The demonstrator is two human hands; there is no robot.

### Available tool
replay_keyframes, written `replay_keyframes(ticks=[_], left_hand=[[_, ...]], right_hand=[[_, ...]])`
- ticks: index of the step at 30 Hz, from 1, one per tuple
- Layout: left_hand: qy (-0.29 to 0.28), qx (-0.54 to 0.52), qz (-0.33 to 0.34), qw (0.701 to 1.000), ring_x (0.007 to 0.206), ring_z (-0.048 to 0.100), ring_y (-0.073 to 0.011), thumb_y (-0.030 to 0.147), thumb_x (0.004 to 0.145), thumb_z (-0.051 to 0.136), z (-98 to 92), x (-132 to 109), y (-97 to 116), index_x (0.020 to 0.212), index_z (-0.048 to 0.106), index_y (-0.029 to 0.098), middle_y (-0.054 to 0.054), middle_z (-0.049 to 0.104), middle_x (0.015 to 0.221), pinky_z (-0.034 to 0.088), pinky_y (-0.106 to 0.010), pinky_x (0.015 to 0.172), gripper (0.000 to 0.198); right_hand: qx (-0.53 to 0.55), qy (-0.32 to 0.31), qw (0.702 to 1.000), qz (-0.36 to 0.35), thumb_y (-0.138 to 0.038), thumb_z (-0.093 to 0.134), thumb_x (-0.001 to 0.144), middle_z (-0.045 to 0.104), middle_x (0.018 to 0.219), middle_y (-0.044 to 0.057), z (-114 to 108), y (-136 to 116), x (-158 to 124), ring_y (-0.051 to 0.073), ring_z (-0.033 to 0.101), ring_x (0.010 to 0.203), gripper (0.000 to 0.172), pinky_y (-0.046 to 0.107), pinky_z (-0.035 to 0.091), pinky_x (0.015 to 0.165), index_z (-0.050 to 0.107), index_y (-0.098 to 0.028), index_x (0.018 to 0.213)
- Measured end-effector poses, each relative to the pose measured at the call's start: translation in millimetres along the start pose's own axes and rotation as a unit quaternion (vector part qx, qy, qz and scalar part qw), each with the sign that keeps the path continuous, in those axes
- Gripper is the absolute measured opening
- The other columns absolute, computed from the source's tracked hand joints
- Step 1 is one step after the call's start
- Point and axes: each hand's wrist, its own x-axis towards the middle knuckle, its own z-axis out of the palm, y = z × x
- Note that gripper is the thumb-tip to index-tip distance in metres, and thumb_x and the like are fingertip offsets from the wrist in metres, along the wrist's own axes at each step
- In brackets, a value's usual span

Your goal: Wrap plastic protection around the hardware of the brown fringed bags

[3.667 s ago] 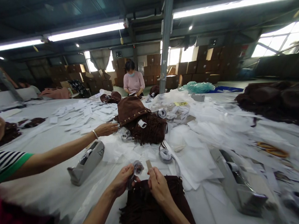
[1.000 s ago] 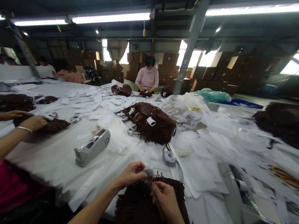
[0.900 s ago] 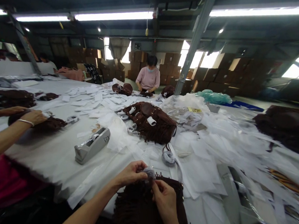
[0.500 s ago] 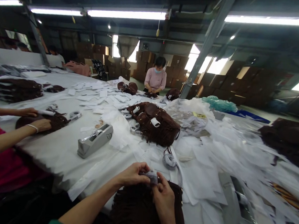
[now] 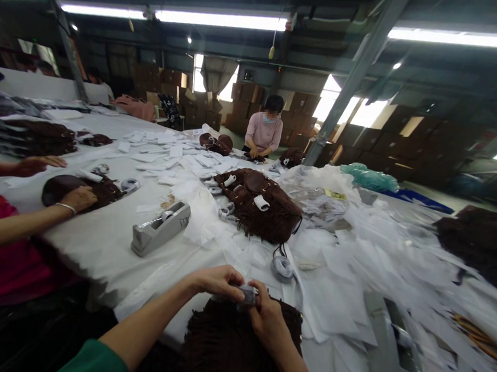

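Observation:
In front of me lies a dark brown fringed bag (image 5: pixel 227 348) at the table's near edge. Over its top, my left hand (image 5: pixel 222 282) and my right hand (image 5: pixel 265 316) meet, fingers closed on a small greyish wrapped piece (image 5: pixel 247 295). The wrapping looks like thin paper or film; what is inside is hidden. Just beyond my right hand rests a wrapped coil (image 5: pixel 282 268), beside the cord of another brown fringed bag (image 5: pixel 263 208) with white-wrapped parts.
A grey tape dispenser (image 5: pixel 161 227) stands left of centre, a second tape dispenser (image 5: pixel 387 335) at right. Scissors (image 5: pixel 482 339) lie among white paper sheets (image 5: pixel 338 293). At left a co-worker's hand (image 5: pixel 80 199) rests on a brown bag; another person (image 5: pixel 265 130) works across the table.
Both my hands stay at the wrapped piece, with the fingers slightly shifted around it. The left co-worker's far hand has lifted off their bag. The view has shifted slightly.

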Motion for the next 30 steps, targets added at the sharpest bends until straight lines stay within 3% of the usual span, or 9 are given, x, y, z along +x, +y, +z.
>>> replay_keyframes(ticks=[4,8,13,18,22,26,30], left_hand=[[-0.033,-0.020,0.004,0.999,0.056,0.043,-0.0091,0.052,0.065,0.073,-5.5,1.2,-1.3,0.083,0.064,0.016,0.003,0.055,0.067,0.033,-0.020,0.050,0.041],[-0.038,-0.006,0.003,0.999,0.057,0.046,-0.0106,0.053,0.068,0.070,-6.7,1.9,-2.7,0.086,0.064,0.016,0.002,0.056,0.068,0.035,-0.021,0.051,0.041],[0.056,0.093,0.028,0.994,0.061,0.049,-0.0117,0.047,0.079,0.059,2.6,-1.1,3.5,0.091,0.056,0.018,0.003,0.053,0.072,0.036,-0.020,0.052,0.032],[0.151,0.211,0.076,0.963,0.071,0.053,-0.0144,0.042,0.089,0.043,21.7,-6.4,8.0,0.104,0.054,0.020,0.000,0.059,0.081,0.039,-0.022,0.065,0.028],[0.264,0.247,0.079,0.929,0.073,0.055,-0.0172,0.047,0.092,0.035,32.9,-4.8,-3.3,0.094,0.054,0.017,-0.004,0.061,0.081,0.038,-0.024,0.065,0.035],[0.234,0.288,0.076,0.925,0.074,0.056,-0.0187,0.057,0.079,0.056,30.7,-3.6,-13.7,0.094,0.052,0.018,-0.005,0.062,0.085,0.037,-0.024,0.062,0.042],[0.229,0.296,0.078,0.924,0.071,0.054,-0.0173,0.054,0.085,0.048,26.0,-1.3,-19.0,0.090,0.052,0.018,-0.004,0.061,0.081,0.035,-0.024,0.060,0.036]], right_hand=[[-0.012,0.007,0.999,-0.050,-0.018,0.046,0.083,0.071,0.092,0.007,2.9,1.0,0.7,0.020,0.069,0.079,0.043,0.027,0.055,0.069,0.047,-0.019,0.127],[-0.035,0.038,0.995,-0.089,-0.019,0.042,0.087,0.068,0.109,0.010,11.1,4.7,1.3,0.022,0.066,0.097,0.040,0.030,0.054,0.080,0.050,-0.018,0.126],[-0.112,0.109,0.984,-0.084,-0.024,0.037,0.092,0.069,0.105,0.014,22.8,18.3,2.8,0.023,0.069,0.088,0.036,0.030,0.056,0.074,0.051,-0.013,0.123],[-0.161,0.162,0.970,-0.085,-0.029,0.037,0.094,0.071,0.097,0.015,25.5,20.6,5.4,0.024,0.071,0.076,0.037,0.029,0.057,0.065,0.053,-0.011,0.121],[-0.158,0.173,0.970,-0.061,-0.032,0.037,0.094,0.071,0.093,0.016,27.1,11.5,5.6,0.025,0.071,0.074,0.038,0.029,0.056,0.062,0.055,-0.009,0.118],[-0.138,0.151,0.978,-0.039,-0.041,0.042,0.091,0.071,0.094,0.015,26.6,4.7,5.3,0.026,0.071,0.073,0.044,0.030,0.056,0.062,0.054,-0.010,0.120],[-0.098,0.126,0.987,0.000,-0.043,0.042,0.090,0.070,0.100,0.016,22.4,-0.8,9.0,0.027,0.069,0.085,0.045,0.032,0.054,0.071,0.055,-0.011,0.120]])
